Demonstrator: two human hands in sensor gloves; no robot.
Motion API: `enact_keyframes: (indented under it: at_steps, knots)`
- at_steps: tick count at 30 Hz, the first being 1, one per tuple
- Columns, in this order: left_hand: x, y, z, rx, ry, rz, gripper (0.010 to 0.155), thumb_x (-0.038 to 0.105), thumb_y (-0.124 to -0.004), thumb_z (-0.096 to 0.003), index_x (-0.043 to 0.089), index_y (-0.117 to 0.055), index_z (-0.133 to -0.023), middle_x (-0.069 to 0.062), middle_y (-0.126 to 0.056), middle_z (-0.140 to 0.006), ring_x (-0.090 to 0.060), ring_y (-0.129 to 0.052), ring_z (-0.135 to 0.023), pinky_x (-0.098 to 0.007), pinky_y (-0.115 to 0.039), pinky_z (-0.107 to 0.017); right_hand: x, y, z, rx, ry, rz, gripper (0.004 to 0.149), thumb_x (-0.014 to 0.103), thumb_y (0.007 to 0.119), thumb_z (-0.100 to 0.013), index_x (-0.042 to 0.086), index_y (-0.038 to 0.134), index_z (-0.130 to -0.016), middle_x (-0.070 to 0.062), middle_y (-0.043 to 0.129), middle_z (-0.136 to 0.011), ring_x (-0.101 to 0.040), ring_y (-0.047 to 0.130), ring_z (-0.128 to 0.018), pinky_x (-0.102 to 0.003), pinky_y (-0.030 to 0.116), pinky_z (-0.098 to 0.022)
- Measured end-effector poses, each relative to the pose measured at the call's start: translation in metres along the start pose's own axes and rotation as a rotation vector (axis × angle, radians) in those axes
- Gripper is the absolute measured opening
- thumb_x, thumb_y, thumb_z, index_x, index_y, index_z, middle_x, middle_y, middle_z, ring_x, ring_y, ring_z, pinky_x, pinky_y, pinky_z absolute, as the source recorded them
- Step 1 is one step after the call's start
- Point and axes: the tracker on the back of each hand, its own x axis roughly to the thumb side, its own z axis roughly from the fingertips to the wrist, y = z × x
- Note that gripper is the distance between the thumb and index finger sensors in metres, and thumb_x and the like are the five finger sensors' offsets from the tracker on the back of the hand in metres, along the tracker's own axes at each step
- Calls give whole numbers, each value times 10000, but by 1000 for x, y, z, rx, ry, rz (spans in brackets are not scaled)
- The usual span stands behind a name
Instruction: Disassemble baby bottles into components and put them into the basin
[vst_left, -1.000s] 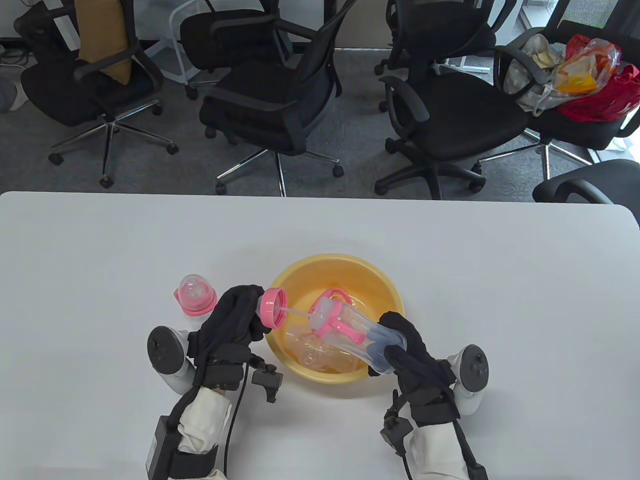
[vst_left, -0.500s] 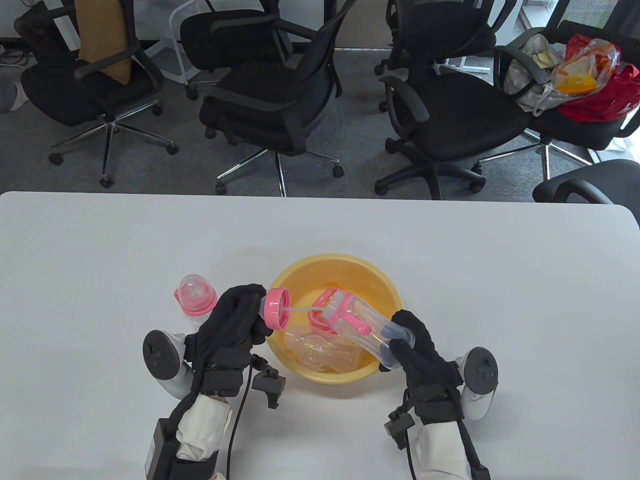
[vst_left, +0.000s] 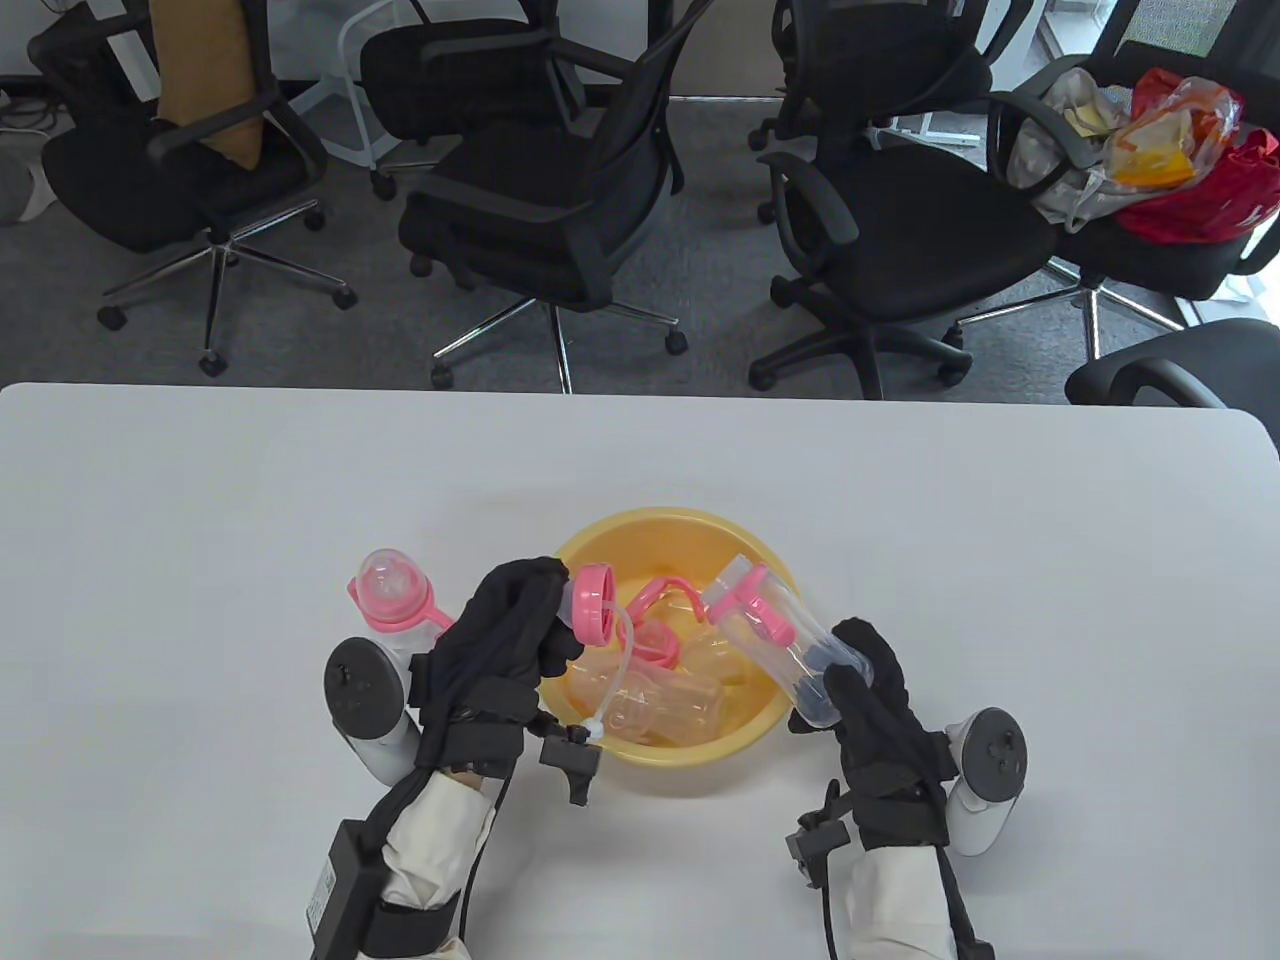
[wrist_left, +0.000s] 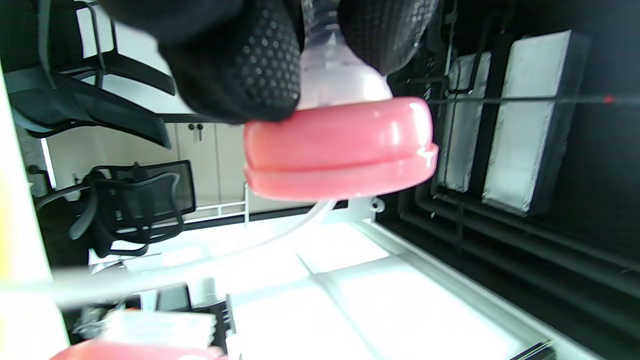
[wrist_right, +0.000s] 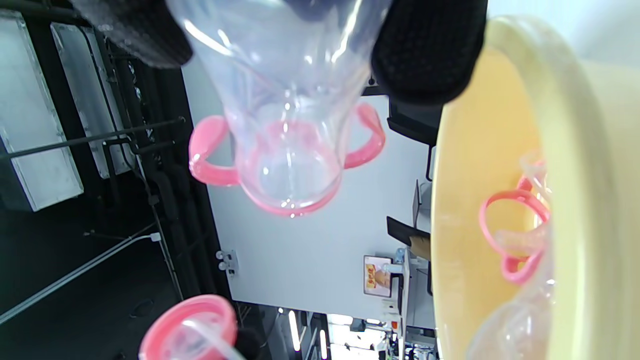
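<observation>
My left hand (vst_left: 525, 625) grips a pink screw collar (vst_left: 596, 604) with its teat; a thin straw tube (vst_left: 622, 680) hangs from it down to the basin's near rim. In the left wrist view the fingers (wrist_left: 240, 60) pinch the teat just above the collar (wrist_left: 340, 147). My right hand (vst_left: 862, 680) holds a clear bottle body (vst_left: 780, 645) by its base, tilted over the yellow basin (vst_left: 760, 560), its pink handle ring (vst_left: 752, 600) still on. The right wrist view looks along the bottle (wrist_right: 285, 125) to its open mouth. A third bottle (vst_left: 392, 600) with clear cap lies left of the basin.
Several clear bottle parts and a pink handle ring (vst_left: 668, 600) lie inside the basin. The white table (vst_left: 200, 520) stretches wide on both sides. Black office chairs (vst_left: 560, 200) stand beyond its far edge.
The collar and straw have come fully out of the bottle; the straw now hangs free. My right hand swung the bottle's mouth up and to the right. My left hand shifted slightly right.
</observation>
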Motion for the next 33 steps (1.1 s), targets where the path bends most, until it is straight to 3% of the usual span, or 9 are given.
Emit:
enact_keyframes:
  at_steps: [12,23,33]
  knots:
    - [-35,-44,-16,-150,184,-195,400,245,-781,-599,-33,-845,-879,-289,-939,-703,-278,-1013,-421,-289,-906,-229,0,-5,0,-7,1,-41,812,565,640,-625,40,269,-1119,-290,450,-1059,-493,665,-732,-424,795,-524]
    - [-55,-41,-32,-133,311,-562,412,216,-787,-592,-61,-837,-893,-316,-936,-720,-308,-1020,-431,-308,-917,-239,-2,-4,0,5,6,-41,810,564,641,-624,39,273,-1119,-291,452,-1059,-494,665,-730,-425,795,-522]
    - [-66,-43,-38,-185,413,-754,435,192,-778,-595,-73,-810,-938,-333,-922,-780,-336,-1020,-471,-332,-922,-269,-2,-3,0,5,7,-42,810,564,641,-624,38,276,-1119,-291,453,-1059,-496,665,-729,-426,795,-520]
